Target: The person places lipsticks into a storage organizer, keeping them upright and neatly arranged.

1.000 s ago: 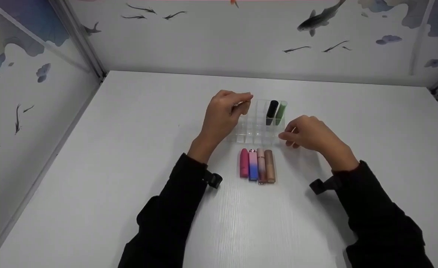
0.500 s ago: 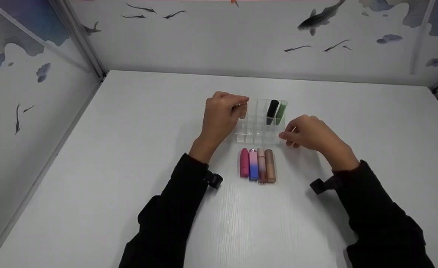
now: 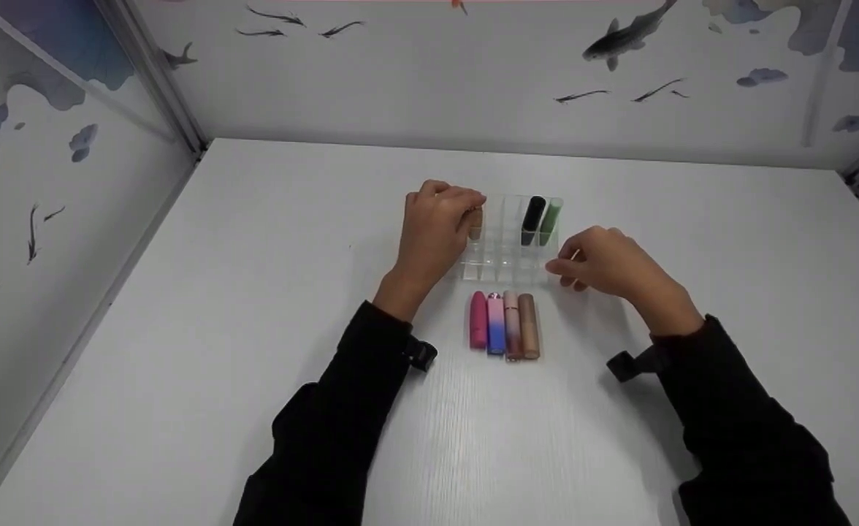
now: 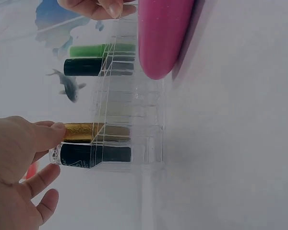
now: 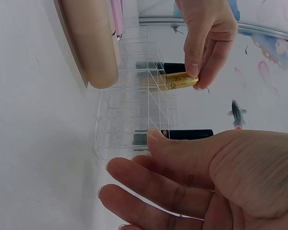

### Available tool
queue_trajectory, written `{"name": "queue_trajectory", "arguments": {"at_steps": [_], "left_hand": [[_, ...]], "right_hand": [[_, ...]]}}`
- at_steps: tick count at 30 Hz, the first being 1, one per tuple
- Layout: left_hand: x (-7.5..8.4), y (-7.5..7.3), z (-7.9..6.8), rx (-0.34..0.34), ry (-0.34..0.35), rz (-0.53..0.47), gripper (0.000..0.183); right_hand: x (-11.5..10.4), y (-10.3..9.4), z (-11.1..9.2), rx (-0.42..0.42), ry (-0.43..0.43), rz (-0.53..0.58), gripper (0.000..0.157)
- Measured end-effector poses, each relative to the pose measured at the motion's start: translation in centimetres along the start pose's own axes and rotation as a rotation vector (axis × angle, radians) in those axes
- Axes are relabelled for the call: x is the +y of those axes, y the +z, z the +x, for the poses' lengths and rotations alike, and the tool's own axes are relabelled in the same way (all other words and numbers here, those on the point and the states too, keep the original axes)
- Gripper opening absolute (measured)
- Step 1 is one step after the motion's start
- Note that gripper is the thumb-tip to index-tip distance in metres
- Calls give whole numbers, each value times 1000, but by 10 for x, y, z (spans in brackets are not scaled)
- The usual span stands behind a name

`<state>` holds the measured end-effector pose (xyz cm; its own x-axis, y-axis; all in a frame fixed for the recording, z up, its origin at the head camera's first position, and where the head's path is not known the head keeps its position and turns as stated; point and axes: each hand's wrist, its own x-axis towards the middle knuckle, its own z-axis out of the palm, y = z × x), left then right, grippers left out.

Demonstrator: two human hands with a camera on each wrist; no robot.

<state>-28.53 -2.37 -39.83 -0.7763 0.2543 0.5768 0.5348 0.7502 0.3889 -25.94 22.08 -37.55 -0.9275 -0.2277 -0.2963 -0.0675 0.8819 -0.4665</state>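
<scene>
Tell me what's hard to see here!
- Head view: the left hand hides the black tube with a clear end.
- Left wrist view: the top edge cuts off the round-tipped pink tube.
- Right wrist view: the top edge cuts off the matte tan tube; lettering on the shiny gold tube is too small.

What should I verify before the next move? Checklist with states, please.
1. Gold tube in its compartment: ok, lower part inside the clear organizer.
2. Left hand off the gold tube: not ok, fingertips pinch its top.
3. Right hand at the organizer's side: ok.
4. Right hand bracing firmly: cannot tell.
5. Green tube in the organizer: ok.
6. Loose tubes all stowed: not ok, four lie on the table.
</scene>
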Motion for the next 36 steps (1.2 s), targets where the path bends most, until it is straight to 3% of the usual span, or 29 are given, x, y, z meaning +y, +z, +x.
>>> {"name": "queue_trajectory", "arguments": {"at_steps": [9,16,25,36], "left_hand": [[0,0,-1,-47,40,95,22],[1,-2,-3,-20,80,123,24],[-1,-1,-3,22,117,104,25],[0,-6,-2,-29,97,106,27]], "right_hand": [[1,1,0,1,-8,-3,28],[2,1,-1,10,-37,-14,28],[2,0,0,1,-25,-14,28],[2,0,1,-1,-19,-21,28]]}}
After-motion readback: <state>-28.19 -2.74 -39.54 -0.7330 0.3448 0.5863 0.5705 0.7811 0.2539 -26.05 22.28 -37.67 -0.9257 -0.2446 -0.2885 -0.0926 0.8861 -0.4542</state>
